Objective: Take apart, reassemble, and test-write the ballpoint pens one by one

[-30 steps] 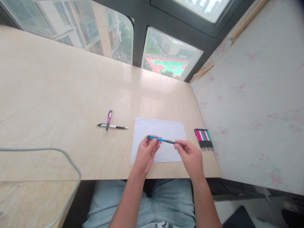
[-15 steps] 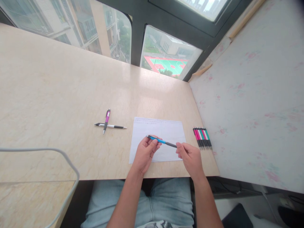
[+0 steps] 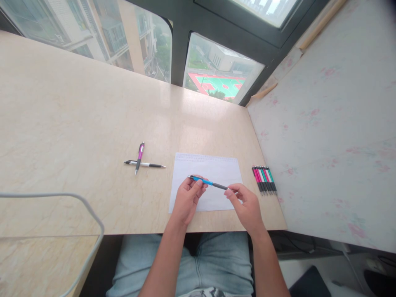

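Note:
Between my two hands is a blue ballpoint pen (image 3: pixel 208 182) with a dark grip, held above a sheet of paper (image 3: pixel 213 167). My left hand (image 3: pixel 188 198) pinches the pen's blue barrel near the clip end, thumb on top. At the tip end, the thumb and fingers of my right hand (image 3: pixel 246 204) are closed on the pen, hiding its point. The paper carries lines of small writing along its top edge; the words are too small to read.
Left of the paper a purple pen (image 3: pixel 140 154) lies across a white-and-black pen (image 3: pixel 151 165). Several pens (image 3: pixel 264 180) in pink, white and green lie in a row by the wall (image 3: pixel 324 144). A grey cable (image 3: pixel 77 196) loops over the desk's left front.
Both hands have shifted slightly left with the blue pen. The fingers of my right hand have changed position at the pen's tip end.

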A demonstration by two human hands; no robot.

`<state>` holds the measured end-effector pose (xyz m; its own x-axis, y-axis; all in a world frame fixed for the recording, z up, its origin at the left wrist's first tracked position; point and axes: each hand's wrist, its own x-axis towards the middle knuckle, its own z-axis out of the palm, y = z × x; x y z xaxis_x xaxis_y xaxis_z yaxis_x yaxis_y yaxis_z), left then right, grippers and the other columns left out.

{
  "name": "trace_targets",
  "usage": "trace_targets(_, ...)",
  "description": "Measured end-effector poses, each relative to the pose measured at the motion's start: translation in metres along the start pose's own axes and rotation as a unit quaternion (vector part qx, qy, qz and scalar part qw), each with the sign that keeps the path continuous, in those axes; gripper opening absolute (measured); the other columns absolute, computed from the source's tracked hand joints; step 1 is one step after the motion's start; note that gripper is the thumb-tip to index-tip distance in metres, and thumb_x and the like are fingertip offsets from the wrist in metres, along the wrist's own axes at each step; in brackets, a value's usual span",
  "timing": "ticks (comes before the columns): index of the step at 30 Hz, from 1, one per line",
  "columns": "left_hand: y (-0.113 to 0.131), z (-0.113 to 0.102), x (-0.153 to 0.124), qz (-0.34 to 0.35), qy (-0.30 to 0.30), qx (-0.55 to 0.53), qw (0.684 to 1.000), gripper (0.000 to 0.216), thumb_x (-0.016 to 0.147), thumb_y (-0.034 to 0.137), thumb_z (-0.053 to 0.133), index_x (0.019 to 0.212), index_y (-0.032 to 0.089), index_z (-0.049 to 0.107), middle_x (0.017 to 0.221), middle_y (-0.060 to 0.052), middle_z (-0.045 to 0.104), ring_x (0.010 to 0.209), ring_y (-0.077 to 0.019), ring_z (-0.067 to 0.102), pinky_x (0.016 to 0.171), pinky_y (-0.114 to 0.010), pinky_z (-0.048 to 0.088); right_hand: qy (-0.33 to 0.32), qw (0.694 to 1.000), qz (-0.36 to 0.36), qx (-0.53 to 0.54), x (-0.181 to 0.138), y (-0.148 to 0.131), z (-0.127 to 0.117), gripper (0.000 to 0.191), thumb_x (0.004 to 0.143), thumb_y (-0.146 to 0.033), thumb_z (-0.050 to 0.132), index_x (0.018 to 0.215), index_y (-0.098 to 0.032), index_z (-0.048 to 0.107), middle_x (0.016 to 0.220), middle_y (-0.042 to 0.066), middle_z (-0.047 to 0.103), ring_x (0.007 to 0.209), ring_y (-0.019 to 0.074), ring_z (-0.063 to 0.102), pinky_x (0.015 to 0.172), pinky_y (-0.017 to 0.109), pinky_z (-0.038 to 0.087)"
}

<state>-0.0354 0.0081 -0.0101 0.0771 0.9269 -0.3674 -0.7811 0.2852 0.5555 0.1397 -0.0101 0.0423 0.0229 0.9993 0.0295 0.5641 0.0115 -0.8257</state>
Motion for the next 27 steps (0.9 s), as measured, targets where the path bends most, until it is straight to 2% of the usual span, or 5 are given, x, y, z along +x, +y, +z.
trace_targets(6,-0.0011,-0.0010,-0.0008,-0.012,-0.013,0.011,1.000,0.023,0.074,0.025,0.079,0.092,0.016,0.068,0.087,-0.002,0.068,0.077,-0.0098,0.064,0.070,-0.019,0.052,-0.013,1.000,0.023,0.009,-0.0018,0.0000,0.0016,0.050,0.096,-0.047,0.045,0.055,-0.019,0.053,0.048,-0.001,0.051,0.048,0.0123,0.049,0.051,0.025,0.037)
trace_targets(12,0.0001,-0.0028,0.0005,-0.007,-0.005,0.019,1.000,0.022,0.075,0.024,0.078,0.092,0.016,0.067,0.087,-0.002,0.068,0.078,-0.0096,0.064,0.071,-0.018,0.051,-0.033,0.998,0.030,0.053,0.0011,0.0034,0.0038,0.033,0.093,-0.048,0.050,0.089,-0.019,0.064,0.078,0.004,0.068,0.070,0.0166,0.061,0.060,0.026,0.044)
trace_targets(18,0.0005,-0.0015,-0.0006,-0.007,-0.013,0.025,1.000,0.021,0.076,0.024,0.077,0.092,0.016,0.067,0.087,-0.002,0.068,0.078,-0.0094,0.064,0.072,-0.019,0.052,-0.013,0.998,0.050,0.023,0.0006,-0.0001,0.0050,0.050,0.095,-0.050,0.044,0.057,-0.019,0.054,0.052,0.000,0.054,0.052,0.0135,0.052,0.054,0.026,0.040)
trace_targets(24,0.0016,-0.0001,-0.0005,-0.004,-0.003,0.026,1.000,0.022,0.075,0.024,0.078,0.092,0.015,0.067,0.087,-0.002,0.068,0.076,-0.0093,0.064,0.071,-0.018,0.052,-0.008,0.997,0.041,0.058,0.0030,0.0036,0.0081,0.038,0.093,-0.052,0.048,0.081,-0.019,0.062,0.073,0.004,0.067,0.067,0.0171,0.060,0.059,0.026,0.044)
trace_targets(27,0.0025,0.0012,-0.0012,-0.004,-0.001,0.031,1.000,0.022,0.074,0.024,0.078,0.091,0.015,0.067,0.086,-0.002,0.068,0.076,-0.0093,0.064,0.071,-0.018,0.052,0.009,0.998,0.045,0.030,0.0023,0.0025,0.0081,0.036,0.091,-0.051,0.052,0.073,-0.020,0.059,0.065,0.001,0.062,0.061,0.0154,0.057,0.056,0.025,0.041)
